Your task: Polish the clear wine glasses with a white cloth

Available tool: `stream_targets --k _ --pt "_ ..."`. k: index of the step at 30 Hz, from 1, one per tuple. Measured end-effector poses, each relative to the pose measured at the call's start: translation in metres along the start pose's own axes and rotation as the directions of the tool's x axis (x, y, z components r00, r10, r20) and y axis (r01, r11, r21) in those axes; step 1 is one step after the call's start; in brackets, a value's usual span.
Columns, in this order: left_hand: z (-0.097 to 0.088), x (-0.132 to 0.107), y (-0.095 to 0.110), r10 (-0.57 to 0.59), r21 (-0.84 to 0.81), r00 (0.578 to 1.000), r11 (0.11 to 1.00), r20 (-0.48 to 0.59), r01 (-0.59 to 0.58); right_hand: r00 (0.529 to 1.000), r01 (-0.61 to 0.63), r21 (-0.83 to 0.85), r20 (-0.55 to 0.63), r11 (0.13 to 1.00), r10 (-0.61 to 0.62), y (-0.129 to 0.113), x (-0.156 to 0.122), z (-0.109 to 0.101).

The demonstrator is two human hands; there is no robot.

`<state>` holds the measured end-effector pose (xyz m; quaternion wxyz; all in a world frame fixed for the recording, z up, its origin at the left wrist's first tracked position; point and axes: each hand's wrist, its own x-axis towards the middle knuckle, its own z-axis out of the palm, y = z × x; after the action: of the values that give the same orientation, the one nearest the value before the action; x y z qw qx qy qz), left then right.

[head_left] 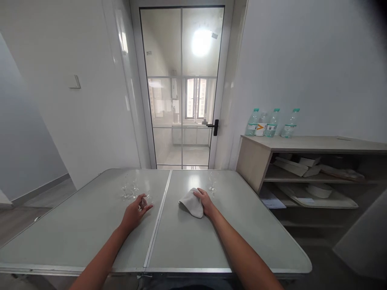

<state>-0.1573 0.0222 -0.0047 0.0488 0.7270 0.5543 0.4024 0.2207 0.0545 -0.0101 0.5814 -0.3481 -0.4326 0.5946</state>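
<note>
My left hand (pixel 137 210) is closed around a small clear glass (pixel 148 198), which seems tilted; its outline is faint against the table. Just beyond that hand stand more clear stemmed glasses (pixel 134 187), close together on the left half of the table. A white cloth (pixel 192 204) hangs from my right hand (pixel 205 201), pinched between the thumb and fingers over the right half. Past the right hand, another clear stemmed glass (pixel 212 186) stands upright, apart from the cloth.
The grey-green folding table (pixel 242 237) has a metal seam (pixel 159 217) down its middle. Behind it is a glass door (pixel 181 96) with a black handle (pixel 215 127). A wooden shelf unit (pixel 256 161) at the right carries several plastic bottles (pixel 272 124).
</note>
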Motion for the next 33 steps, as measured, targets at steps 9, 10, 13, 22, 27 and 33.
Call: stream_targets --k 9,10,13,22,27,33 --pt "0.074 0.07 0.087 0.145 -0.12 0.966 0.985 0.216 -0.121 0.98 0.144 -0.068 -0.131 0.987 -0.152 0.006 0.009 -0.005" --pt "0.084 0.072 0.09 0.141 -0.115 0.968 0.986 0.207 -0.119 0.972 0.173 -0.093 -0.147 0.98 -0.186 0.006 0.009 -0.007" --pt "0.106 0.067 0.095 0.137 -0.086 0.973 0.989 0.188 -0.123 0.947 0.26 -0.191 -0.143 0.947 -0.289 0.006 0.007 -0.008" --pt "0.107 0.052 0.102 0.247 0.166 0.912 0.935 0.326 -0.313 0.92 0.391 -0.394 0.138 0.832 -0.367 0.002 -0.005 -0.002" --pt "0.107 0.049 0.107 0.275 0.171 0.896 0.921 0.35 -0.35 0.913 0.39 -0.384 0.283 0.837 -0.295 -0.003 -0.013 -0.003" --pt "0.111 0.044 0.117 0.302 0.149 0.891 0.918 0.338 -0.368 0.887 0.439 -0.445 0.354 0.781 -0.296 -0.013 -0.021 -0.003"
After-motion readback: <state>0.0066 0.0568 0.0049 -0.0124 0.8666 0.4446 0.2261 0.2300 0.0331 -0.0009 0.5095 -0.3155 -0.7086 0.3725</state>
